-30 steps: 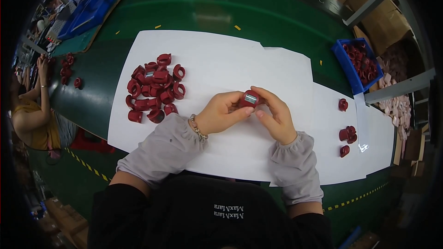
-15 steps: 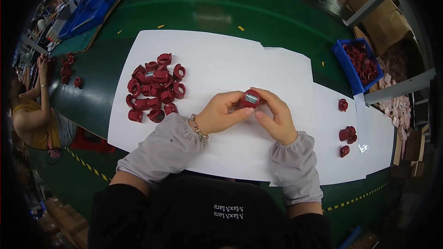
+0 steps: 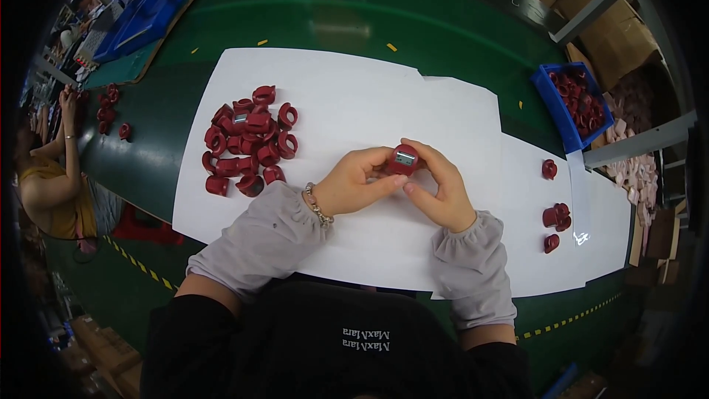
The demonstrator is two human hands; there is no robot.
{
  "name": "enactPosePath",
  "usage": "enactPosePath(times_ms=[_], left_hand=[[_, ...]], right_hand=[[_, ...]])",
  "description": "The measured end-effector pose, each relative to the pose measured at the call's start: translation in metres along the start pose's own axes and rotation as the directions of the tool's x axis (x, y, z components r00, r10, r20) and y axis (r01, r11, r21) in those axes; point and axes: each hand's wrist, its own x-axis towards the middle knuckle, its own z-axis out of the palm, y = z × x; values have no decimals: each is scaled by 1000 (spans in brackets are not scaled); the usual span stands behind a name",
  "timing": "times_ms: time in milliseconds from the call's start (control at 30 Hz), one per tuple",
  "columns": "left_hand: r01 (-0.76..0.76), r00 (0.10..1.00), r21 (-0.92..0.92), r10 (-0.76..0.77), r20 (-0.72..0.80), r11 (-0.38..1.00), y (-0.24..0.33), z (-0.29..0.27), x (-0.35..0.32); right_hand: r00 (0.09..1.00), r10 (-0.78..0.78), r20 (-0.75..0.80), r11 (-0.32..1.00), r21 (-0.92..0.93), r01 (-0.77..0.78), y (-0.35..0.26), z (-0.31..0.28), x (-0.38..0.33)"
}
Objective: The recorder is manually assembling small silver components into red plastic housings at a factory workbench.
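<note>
Over the white sheet, I hold one dark red digital watch (image 3: 403, 159) with a curled band, its small grey display facing up. My left hand (image 3: 360, 179) is closed on its left side, thumb along the lower edge. My right hand (image 3: 445, 190) grips the other side, with fingers behind the top and the thumb near its lower right. The back of the band is hidden by my fingers. Left of my hands lies a heap of similar red watches (image 3: 255, 124); one in it shows its display.
White sheets (image 3: 347, 96) cover the table. Several red watches (image 3: 557, 215) lie at the right, below a blue bin (image 3: 541, 96) full of them. Beyond runs a green belt (image 3: 310, 11) with yellow marks. Another person's arm (image 3: 70, 118) is at the far left, near loose watches (image 3: 105, 114).
The held watch has shifted and turned very slightly in my fingers, and my right thumb has moved a little left. The yellow marks on the green belt have slid rightward.
</note>
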Motion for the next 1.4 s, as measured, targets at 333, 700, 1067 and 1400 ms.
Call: enactPosePath(times_ms=[333,700,1067,1400], left_hand=[[38,998,-112,-32,55,993,2,1,-2],[99,994,-99,-93,57,990,-1,-3,0],[84,995,-87,-80,53,993,-1,1,1],[63,998,-82,-61,23,995,0,2,1]], right_hand=[[996,34,-86,999,-32,-37,2,6,0],[981,4,-192,995,-93,-22,4,11,1],[976,-52,-211,991,-133,24,8,10,1],[981,13,-195,996,-89,-31,5,10,2]])
